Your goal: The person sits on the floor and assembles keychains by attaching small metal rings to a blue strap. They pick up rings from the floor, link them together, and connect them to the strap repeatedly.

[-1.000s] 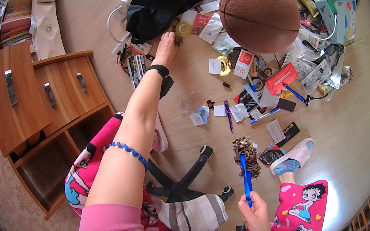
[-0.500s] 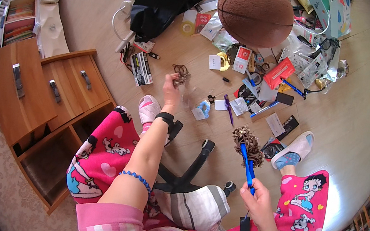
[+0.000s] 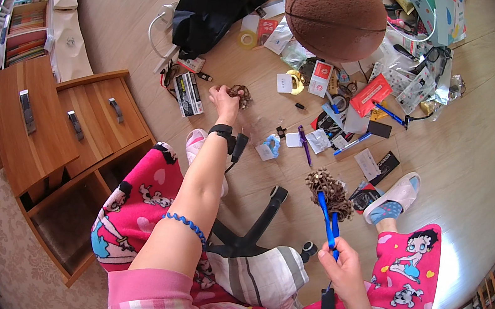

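My left hand (image 3: 223,102) reaches down to the floor, its fingers closed at the edge of a small cluster of brown loops (image 3: 241,95). Part of that cluster is hidden by the fingers. In my right hand (image 3: 342,266) is a blue ribbon-like strip (image 3: 327,219), pinched between thumb and fingers. From the strip's far end hangs a thick bunch of brown loops (image 3: 332,192) with pale tips, above the floor. A purple pen (image 3: 304,145) and a light-blue ring-shaped item (image 3: 271,145) lie between the two hands.
A basketball (image 3: 335,18), a black bag (image 3: 213,14) and scattered papers, pens and packets cover the floor ahead. At left stands a wooden drawer cabinet (image 3: 92,114). A black chair base (image 3: 260,223) sits between my legs, near a striped cloth (image 3: 262,277).
My left hand has shifted slightly left and forward, its fingers now reaching sideways to the small brown cluster. My right hand still holds the blue strip, nearly unmoved.
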`<act>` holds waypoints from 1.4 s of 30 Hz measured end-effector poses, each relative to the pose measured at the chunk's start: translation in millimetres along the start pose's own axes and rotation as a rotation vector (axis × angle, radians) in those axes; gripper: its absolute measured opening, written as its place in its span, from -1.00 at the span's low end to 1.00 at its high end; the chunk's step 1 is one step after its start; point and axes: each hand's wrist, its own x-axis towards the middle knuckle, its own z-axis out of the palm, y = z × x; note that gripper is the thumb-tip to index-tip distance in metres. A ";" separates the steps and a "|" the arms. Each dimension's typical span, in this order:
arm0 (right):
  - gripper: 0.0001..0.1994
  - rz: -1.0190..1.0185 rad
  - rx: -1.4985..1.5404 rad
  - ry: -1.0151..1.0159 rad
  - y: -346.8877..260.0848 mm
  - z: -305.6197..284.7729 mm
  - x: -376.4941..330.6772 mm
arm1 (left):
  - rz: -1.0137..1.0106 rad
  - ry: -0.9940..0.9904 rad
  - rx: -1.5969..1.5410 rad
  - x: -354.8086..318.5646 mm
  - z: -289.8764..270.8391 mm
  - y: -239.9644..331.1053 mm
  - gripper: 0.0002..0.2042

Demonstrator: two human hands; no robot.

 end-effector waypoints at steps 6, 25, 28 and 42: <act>-0.89 -0.140 -0.110 0.020 10.5 -1.8 1.8 | -0.411 -0.255 -0.550 8.6 8.5 -1.5 -0.79; -0.77 -0.586 0.214 0.079 -17.0 -9.2 -26.0 | -0.026 -1.145 -1.305 -125.9 -304.9 204.5 -0.68; -0.75 -0.774 0.237 0.020 -17.2 -4.2 -36.3 | 0.036 -1.234 -1.322 -159.9 -357.6 223.5 -0.67; -0.78 -0.808 -0.212 0.114 -10.7 -10.3 -35.4 | 0.748 -1.032 -0.737 -183.8 -361.3 237.0 -0.68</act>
